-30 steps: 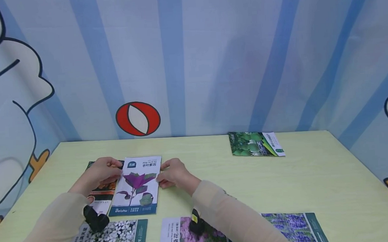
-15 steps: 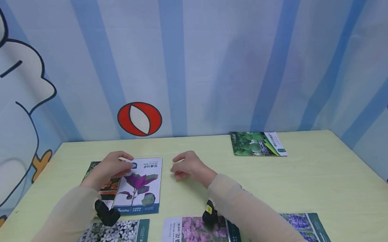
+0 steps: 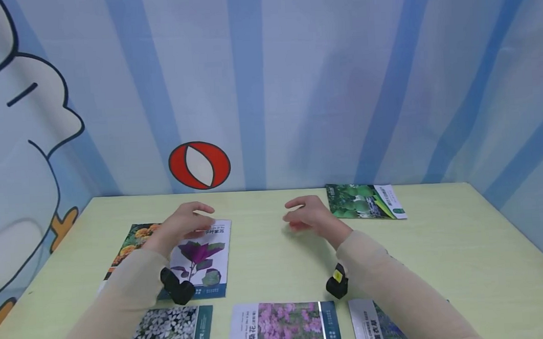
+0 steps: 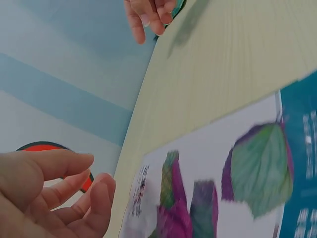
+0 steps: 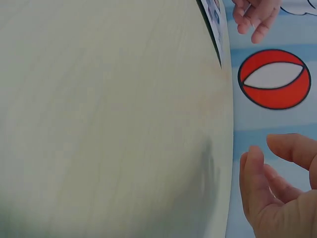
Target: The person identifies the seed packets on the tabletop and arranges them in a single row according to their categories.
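Both hands are hovering apart above the pale wooden desk (image 3: 267,257), gripping nothing, thumbs and fingers gently curving with gaps between them. The left hand (image 3: 187,225) is hanging over the far end of the white rectangular packet printed with a purple-leaved plant (image 3: 214,262), which is lying flat on the left side. The right hand (image 3: 312,216) is hovering above bare wood, just left of the glossy green packet printed with round fruit (image 3: 358,202) at the far edge. Both forearms are slanting inward over the near side, wrists bending slightly.

The step in hand seems to be arranging the packets. Doing it well probably means keeping the left sleeve and black wrist camera (image 3: 178,287) high — thin packets are likely sliding at a brush — and pinching only the edges, so that the covers are not creasing.
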`<move>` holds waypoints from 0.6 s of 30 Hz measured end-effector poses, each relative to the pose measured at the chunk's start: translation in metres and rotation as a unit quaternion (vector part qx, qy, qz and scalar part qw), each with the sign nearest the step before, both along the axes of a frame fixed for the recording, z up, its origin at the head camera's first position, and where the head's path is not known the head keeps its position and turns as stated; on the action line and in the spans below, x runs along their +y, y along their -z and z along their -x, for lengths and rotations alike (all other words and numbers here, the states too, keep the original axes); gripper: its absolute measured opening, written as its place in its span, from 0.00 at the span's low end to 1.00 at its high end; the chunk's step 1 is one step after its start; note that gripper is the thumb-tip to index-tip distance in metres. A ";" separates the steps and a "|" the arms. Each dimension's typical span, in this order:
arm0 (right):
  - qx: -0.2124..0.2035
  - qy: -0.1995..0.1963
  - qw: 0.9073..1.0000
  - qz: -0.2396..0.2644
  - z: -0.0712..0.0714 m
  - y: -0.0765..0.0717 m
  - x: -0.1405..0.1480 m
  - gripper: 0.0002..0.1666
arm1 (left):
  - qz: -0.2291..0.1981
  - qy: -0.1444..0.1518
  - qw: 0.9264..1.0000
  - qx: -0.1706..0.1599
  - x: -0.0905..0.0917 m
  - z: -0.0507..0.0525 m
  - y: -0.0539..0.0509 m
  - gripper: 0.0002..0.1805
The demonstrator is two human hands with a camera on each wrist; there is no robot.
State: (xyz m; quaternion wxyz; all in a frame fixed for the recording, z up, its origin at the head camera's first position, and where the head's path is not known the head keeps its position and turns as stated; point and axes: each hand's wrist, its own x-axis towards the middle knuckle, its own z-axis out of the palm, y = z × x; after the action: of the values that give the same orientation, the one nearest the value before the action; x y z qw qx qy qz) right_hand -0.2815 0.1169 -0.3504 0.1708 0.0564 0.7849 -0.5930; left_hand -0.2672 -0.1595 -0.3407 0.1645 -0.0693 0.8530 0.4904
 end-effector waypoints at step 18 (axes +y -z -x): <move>0.025 0.048 0.997 -0.061 0.008 -0.010 0.102 0.32 | -0.122 0.056 0.991 -0.004 0.053 0.004 0.000 0.26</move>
State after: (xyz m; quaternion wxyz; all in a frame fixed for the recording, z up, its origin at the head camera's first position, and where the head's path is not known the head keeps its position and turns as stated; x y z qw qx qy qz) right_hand -0.2899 0.2190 -0.3407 0.1183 0.0895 0.8198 -0.5531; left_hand -0.2713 -0.1061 -0.3405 0.2021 -0.0023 0.7888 0.5805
